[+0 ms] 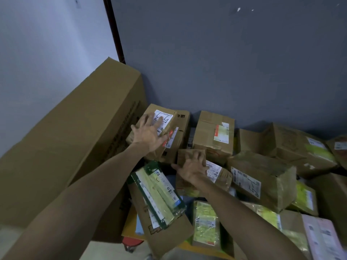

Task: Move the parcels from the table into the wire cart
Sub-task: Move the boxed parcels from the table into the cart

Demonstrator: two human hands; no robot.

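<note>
- A long carton (65, 139) lies along the left edge, tilted up toward the wall corner; neither hand is on it.
- The heap of parcels (262, 181) buries the tabletop from the far edge by the wall to the near edge. The wire cart is out of view, so most of the job looks to be ahead.
- A labelled box (168, 118) sits high at the far-left corner, propped against its neighbours.
- A small parcel (216, 172) lies lower, toward the middle.
- The left hand (150, 135) is spread wide, fingers splayed flat on the labelled box.
- The right hand (191, 167) has bent fingertips on the small parcel and its thumb out sideways; I cannot tell whether it grips.
- This looks like the picking step. Next, each hand needs a firm hold and a straight lift, so neighbouring parcels do not slide.
</note>
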